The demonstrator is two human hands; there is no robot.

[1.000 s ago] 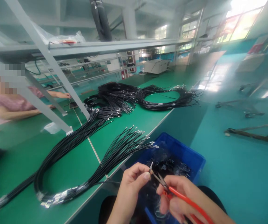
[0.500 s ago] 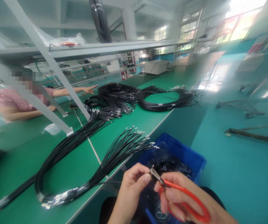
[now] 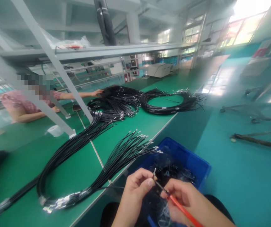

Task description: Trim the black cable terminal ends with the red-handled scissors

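Note:
Between thumb and forefinger, my left hand (image 3: 137, 190) pinches the end of a black cable (image 3: 111, 187). The cable's pale metal tip (image 3: 154, 171) sticks up past the fingers. My right hand (image 3: 189, 197) is closed round red-handled cutting pliers (image 3: 181, 206), which are turned edge-on. Their narrow metal jaws reach to the cable end at my left fingertips; whether they touch it I cannot make out. To the left, a bundle of black cables (image 3: 55, 167) curves over the green table (image 3: 118, 132), bound with clear wrap, its pale-tipped ends fanned toward me.
A blue bin (image 3: 196, 159) with dark pieces and clear plastic stands below my hands. Coiled cables (image 3: 163, 110) and a cable heap (image 3: 121, 97) lie farther back. Across the table, a person's hand (image 3: 98, 92) touches the heap. A white post (image 3: 66, 85) rises from the table.
The pliers have turned from broadside to edge-on, with their jaws lower beside the cable tip. Across the table, the person's outstretched hand has come down onto the cable heap.

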